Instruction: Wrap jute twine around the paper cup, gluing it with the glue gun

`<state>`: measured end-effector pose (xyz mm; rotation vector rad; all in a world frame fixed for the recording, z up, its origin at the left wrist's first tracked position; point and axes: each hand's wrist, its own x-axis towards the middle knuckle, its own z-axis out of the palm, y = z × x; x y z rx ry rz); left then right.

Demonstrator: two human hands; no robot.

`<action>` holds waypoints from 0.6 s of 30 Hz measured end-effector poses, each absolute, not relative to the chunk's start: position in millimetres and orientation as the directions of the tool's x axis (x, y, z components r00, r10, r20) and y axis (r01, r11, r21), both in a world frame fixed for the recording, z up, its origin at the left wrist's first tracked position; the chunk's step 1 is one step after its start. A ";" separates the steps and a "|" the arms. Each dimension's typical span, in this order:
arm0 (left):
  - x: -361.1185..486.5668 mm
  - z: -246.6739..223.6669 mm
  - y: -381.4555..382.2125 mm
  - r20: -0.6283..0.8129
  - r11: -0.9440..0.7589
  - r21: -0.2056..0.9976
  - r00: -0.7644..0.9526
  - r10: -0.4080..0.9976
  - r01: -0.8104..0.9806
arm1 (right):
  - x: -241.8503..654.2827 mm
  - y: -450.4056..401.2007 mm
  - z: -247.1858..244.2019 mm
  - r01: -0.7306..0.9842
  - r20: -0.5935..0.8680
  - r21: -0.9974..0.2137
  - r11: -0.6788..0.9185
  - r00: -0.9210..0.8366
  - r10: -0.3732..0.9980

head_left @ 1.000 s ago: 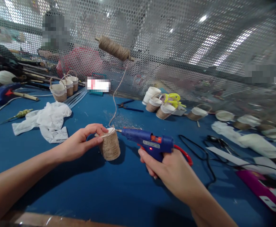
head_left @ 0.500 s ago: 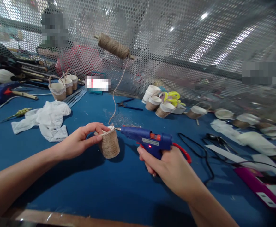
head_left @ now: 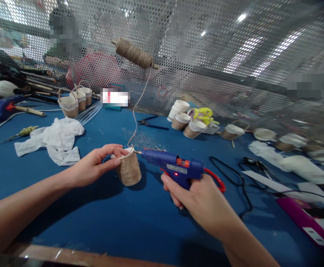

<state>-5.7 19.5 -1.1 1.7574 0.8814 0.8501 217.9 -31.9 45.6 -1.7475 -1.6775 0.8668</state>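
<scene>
My left hand (head_left: 103,163) grips a small twine-wrapped cup (head_left: 130,170) by its rim, fingers inside and thumb outside. The cup is slightly tilted over the blue table, and its brown jute winding reaches up close to the white rim. In my right hand (head_left: 192,193) is a blue hot glue gun (head_left: 173,163) with a lit red light. Its nozzle tip is at the cup's upper edge; whether it touches I cannot tell. From that edge a strand of twine (head_left: 134,111) runs up to a twine spool (head_left: 134,53) hanging on the mesh panel.
White cloth gloves (head_left: 58,139) and a second glue gun (head_left: 6,107) lie to the left. Pliers (head_left: 153,123) rest behind the cup. Small handled baskets (head_left: 69,107) stand at the back left, others (head_left: 194,129) at the right. A black cable (head_left: 244,185) and a purple power strip (head_left: 303,218) lie right.
Almost nothing differs. Both hands, the cup and the glue gun hold their places; the whole view has shifted very slightly.
</scene>
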 end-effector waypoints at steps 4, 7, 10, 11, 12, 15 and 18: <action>-5.5 -0.6 19.7 0.155 -0.284 0.941 0.507 0.848 0.187 | 217.2 -33.0 45.7 0.645 -0.067 -0.762 -0.064 0.020 0.998; -5.4 -0.8 19.7 0.159 -0.286 0.940 0.503 0.849 0.187 | 217.0 -33.4 45.7 0.654 -0.050 -0.755 -0.052 0.022 0.999; -5.6 -1.3 19.6 0.151 -0.282 0.939 0.500 0.853 0.196 | 217.1 -33.6 45.5 0.654 -0.028 -0.756 -0.031 0.016 0.999; -5.8 -1.5 19.6 0.149 -0.280 0.940 0.499 0.853 0.197 | 217.0 -33.7 45.5 0.650 -0.024 -0.760 -0.028 0.015 1.000; -5.9 -1.7 19.6 0.149 -0.278 0.940 0.498 0.854 0.197 | 216.9 -33.8 45.6 0.646 -0.025 -0.763 -0.030 0.017 1.000; -6.3 -1.8 19.7 0.149 -0.277 0.941 0.495 0.856 0.195 | 215.7 -34.8 46.7 0.641 -0.044 -0.766 -0.053 0.030 0.999; -5.9 -1.1 19.5 0.142 -0.270 0.943 0.495 0.857 0.197 | 213.8 -36.0 48.4 0.633 -0.072 -0.769 -0.090 0.054 0.996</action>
